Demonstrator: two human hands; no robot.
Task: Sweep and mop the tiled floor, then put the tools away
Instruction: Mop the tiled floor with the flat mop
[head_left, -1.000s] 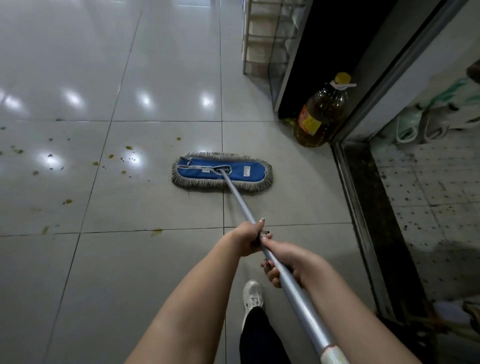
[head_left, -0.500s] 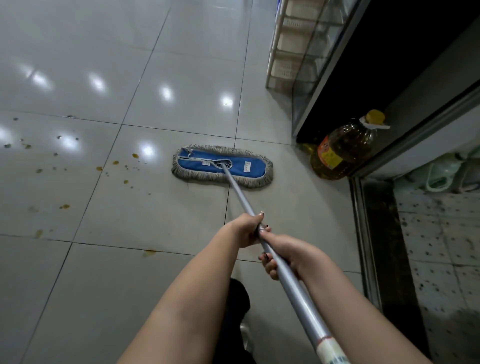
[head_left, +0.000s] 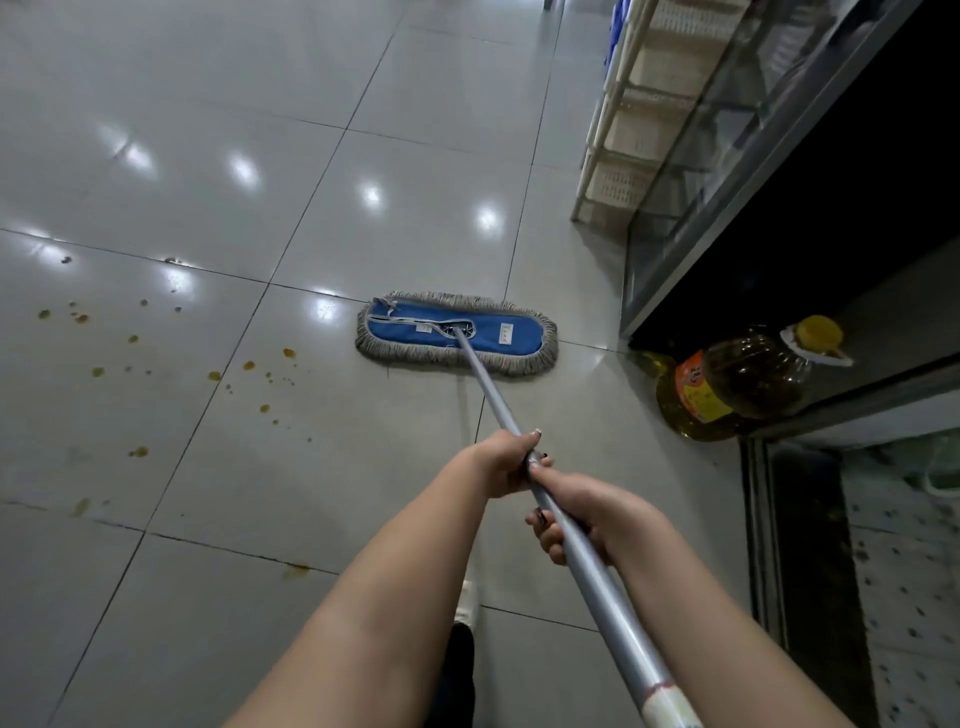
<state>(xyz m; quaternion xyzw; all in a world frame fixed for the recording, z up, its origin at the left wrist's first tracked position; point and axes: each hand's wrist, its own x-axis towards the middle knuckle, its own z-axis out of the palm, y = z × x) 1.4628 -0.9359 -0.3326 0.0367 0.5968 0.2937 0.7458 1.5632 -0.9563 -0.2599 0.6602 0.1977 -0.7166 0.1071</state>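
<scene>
Glossy grey tiled floor (head_left: 218, 130) lies open toward eleven o'clock, edged at two o'clock by one dark glass-fronted cabinet (head_left: 810, 171). One blue flat mop with grey fringe (head_left: 457, 333) rests at twelve o'clock. Left hand (head_left: 501, 462) and right hand (head_left: 582, 512), touching, clamp its silver metal pole (head_left: 587, 564).

Mop (head_left: 457, 333), oil bottle (head_left: 737, 384) on tiled floor (head_left: 208, 156)

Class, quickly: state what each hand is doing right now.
Left hand: closed on the mop handle.
Right hand: closed on the mop handle, just behind.

The mop handle (head_left: 566, 545) is cut off at the bottom edge. The label on the oil bottle (head_left: 737, 384) is too blurred to read. The tag on the mop pad (head_left: 457, 332) is too small to read. The white shoe (head_left: 467, 603) is partly hidden behind the left forearm.
</scene>
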